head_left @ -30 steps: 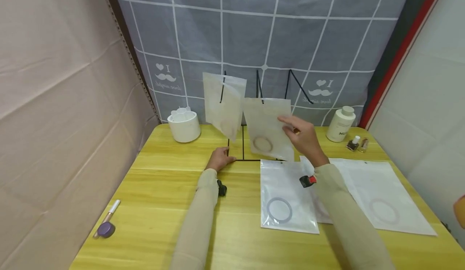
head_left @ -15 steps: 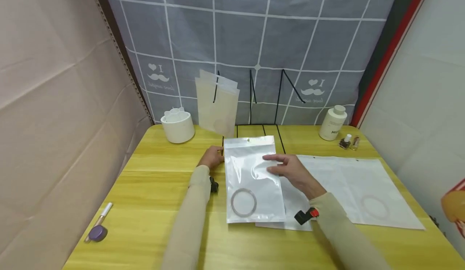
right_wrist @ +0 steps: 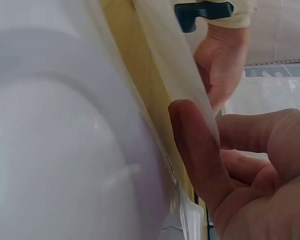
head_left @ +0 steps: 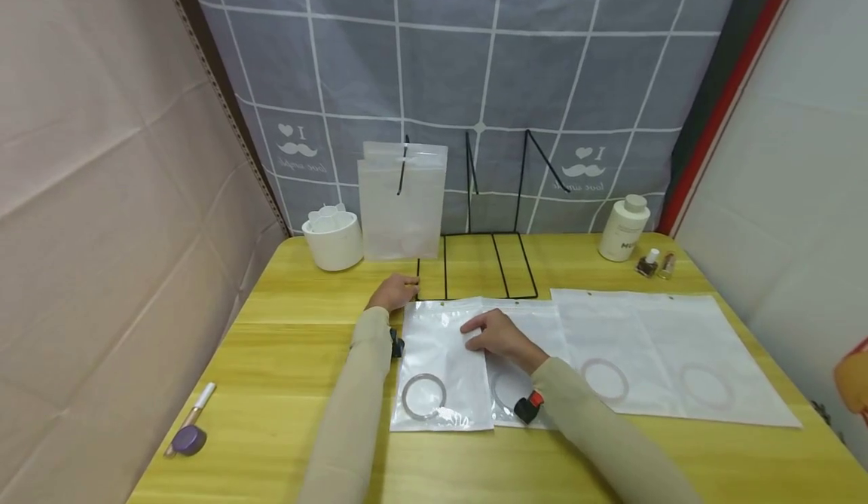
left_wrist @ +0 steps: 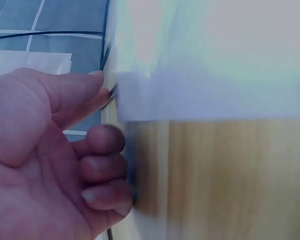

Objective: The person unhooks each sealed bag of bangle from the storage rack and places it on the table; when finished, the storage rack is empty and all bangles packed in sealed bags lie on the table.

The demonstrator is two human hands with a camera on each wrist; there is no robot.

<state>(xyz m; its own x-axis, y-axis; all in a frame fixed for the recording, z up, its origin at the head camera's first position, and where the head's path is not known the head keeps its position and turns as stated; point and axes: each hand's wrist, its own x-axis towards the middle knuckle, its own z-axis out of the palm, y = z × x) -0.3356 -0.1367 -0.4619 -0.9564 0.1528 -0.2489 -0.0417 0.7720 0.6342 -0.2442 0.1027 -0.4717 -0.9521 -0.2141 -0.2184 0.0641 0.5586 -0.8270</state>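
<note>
My left hand [head_left: 393, 293] pinches the front left part of a black wire display rack [head_left: 521, 180] between thumb and index finger, the other fingers curled. My right hand [head_left: 500, 338] pinches the right edge of a white zip bag [head_left: 437, 353] between thumb and fingers. A ring-shaped bangle [head_left: 404, 398] shows through this bag's lower half. On the rack's left hook hang whitish bags [head_left: 400, 210]; the middle and right hooks are bare. Close up in the right wrist view, a bag [right_wrist: 40, 150] with a pale ring fills the left side.
Right of the held bag lie another zip bag [head_left: 539, 331] and wider white bags [head_left: 651, 361]. A white round container [head_left: 335, 244], a white bottle [head_left: 624, 229] and small nail polish bottles [head_left: 647, 263] stand behind. A purple-lidded jar [head_left: 189, 440] lies front left.
My right hand has brought the bag from the middle hook down to the table, left of the other bags. The bags on the left hook have swung straight. My left hand stays at the rack.
</note>
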